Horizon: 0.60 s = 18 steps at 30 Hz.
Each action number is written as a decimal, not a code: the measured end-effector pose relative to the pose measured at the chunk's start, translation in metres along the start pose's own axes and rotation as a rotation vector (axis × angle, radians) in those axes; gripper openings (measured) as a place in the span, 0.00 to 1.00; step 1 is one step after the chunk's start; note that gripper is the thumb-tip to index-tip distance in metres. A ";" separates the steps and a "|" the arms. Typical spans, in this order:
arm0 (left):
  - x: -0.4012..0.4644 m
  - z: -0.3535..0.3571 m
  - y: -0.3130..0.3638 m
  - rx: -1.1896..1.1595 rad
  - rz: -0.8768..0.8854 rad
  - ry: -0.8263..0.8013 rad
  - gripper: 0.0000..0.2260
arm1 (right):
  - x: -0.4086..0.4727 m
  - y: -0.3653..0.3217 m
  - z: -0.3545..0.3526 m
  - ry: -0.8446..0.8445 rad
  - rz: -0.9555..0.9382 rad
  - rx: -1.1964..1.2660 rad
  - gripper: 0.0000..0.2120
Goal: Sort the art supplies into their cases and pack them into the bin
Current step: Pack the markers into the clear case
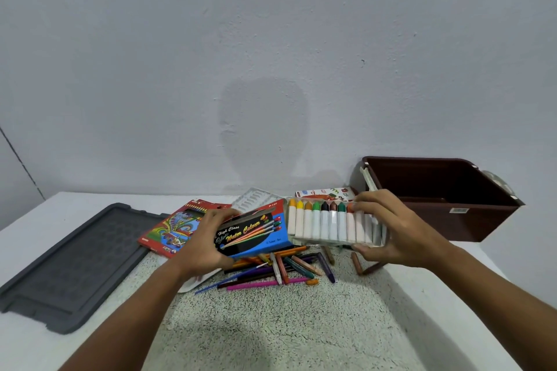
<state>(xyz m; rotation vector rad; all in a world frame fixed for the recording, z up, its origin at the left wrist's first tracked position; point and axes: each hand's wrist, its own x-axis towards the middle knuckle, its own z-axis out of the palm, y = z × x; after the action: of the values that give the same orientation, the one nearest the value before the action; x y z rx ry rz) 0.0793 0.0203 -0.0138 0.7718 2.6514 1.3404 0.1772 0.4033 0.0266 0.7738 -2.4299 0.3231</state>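
The left hand (208, 238) grips the blue watercolour box (253, 227); the right hand (391, 229) clamps the tray of paint tubes (334, 224), both above loose pens (280, 268). Tilting the lidless tray could spill tubes before reaching the far-right bin (446, 199).

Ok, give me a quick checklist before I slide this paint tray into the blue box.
1. Left hand grips the blue box: ok.
2. Right hand holds the paint tray: ok.
3. Tray full of tubes: cannot tell, hand covers its right end.
4. Box end open toward tray: cannot tell.
5. Brown bin open: ok.
6. Loose pencils and crayons sorted: not ok, on the mat.
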 end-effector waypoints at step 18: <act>0.004 -0.024 0.000 0.255 0.078 0.017 0.41 | 0.011 -0.016 -0.015 -0.063 -0.027 0.039 0.32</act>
<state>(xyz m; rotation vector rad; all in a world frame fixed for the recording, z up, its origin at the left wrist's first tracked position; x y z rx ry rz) 0.0694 0.0045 0.0018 0.9030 2.8695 1.0389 0.1860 0.3914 0.0460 0.8443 -2.4766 0.3411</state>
